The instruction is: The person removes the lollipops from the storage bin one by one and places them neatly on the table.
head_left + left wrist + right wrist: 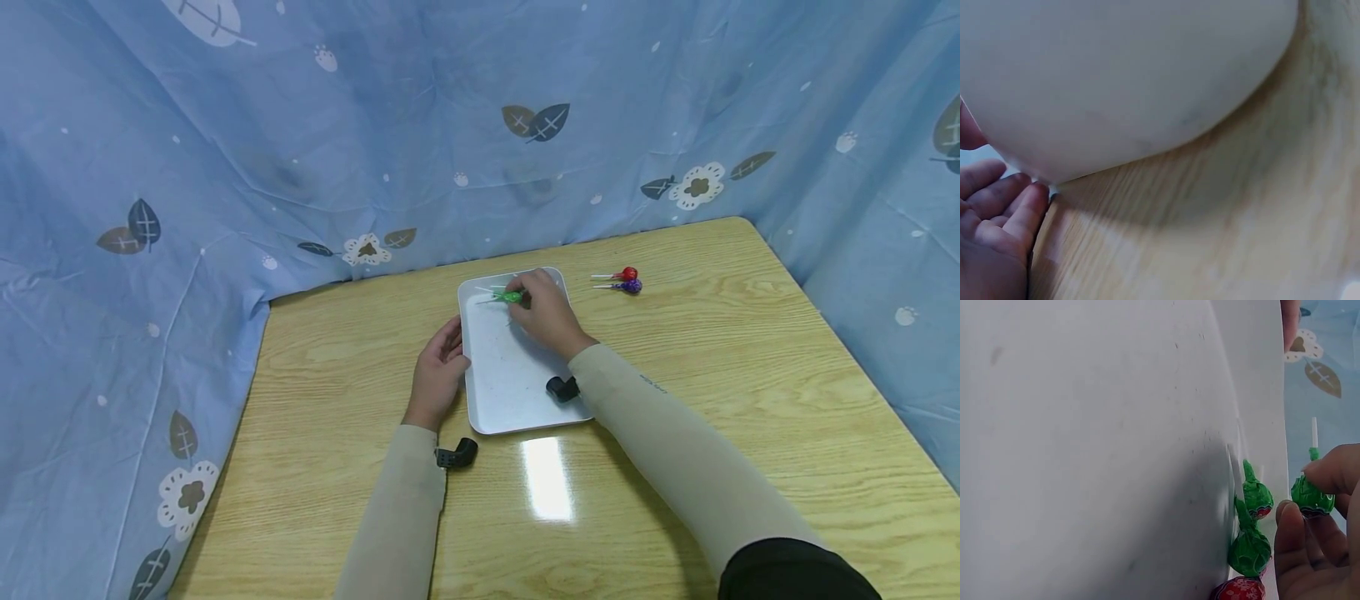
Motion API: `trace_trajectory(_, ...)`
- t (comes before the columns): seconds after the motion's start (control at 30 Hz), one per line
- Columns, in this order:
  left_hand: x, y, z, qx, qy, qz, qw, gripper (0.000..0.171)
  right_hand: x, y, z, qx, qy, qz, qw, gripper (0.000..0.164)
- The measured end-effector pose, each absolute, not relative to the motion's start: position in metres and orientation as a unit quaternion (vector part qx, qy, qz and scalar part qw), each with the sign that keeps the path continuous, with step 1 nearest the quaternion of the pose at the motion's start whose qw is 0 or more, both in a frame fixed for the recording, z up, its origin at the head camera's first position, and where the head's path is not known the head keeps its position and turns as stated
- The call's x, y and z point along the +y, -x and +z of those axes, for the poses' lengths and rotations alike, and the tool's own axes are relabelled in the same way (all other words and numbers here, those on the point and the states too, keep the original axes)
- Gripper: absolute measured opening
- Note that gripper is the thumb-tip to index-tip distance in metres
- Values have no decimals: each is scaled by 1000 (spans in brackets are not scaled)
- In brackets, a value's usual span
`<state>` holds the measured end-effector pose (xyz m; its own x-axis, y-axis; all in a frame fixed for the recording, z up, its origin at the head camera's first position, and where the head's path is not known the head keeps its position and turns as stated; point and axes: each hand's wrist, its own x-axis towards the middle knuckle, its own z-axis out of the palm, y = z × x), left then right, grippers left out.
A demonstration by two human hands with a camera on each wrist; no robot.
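A white rectangular tray [502, 375] lies on the wooden table. My right hand [546, 312] is over the tray's far end, pinching a green-wrapped lollipop [1312, 495] between thumb and fingers, its white stick pointing up in the right wrist view. Beside it in the tray are two more green lollipops [1250, 552] and a red one [1240, 589], partly cut off by the frame. At the tray's left side, my left hand [437, 375] rests against the rim with loosely bent fingers. In the left wrist view its thumb [969, 130] is partly hidden by the tray.
To the right of the tray, a red lollipop [628, 273] and a purple lollipop [632, 286] lie side by side on the table [720, 350], sticks toward the tray. A blue patterned cloth [450, 125] hangs behind the table and along its sides.
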<state>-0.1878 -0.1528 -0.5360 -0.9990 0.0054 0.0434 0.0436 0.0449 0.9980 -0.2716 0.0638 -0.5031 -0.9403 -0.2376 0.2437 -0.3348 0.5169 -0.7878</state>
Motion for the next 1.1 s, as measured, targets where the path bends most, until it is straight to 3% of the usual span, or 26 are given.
trace_trajectory(0.53, -154, 187, -538, -718, 19, -696, 15, 68, 64, 269, -501, -851, -186, 482, 98, 22)
trace_trajectory(1.1, -154, 187, -539, -716, 25, -698, 10, 69, 71, 264, -489, -854, -203, 468, 101, 22)
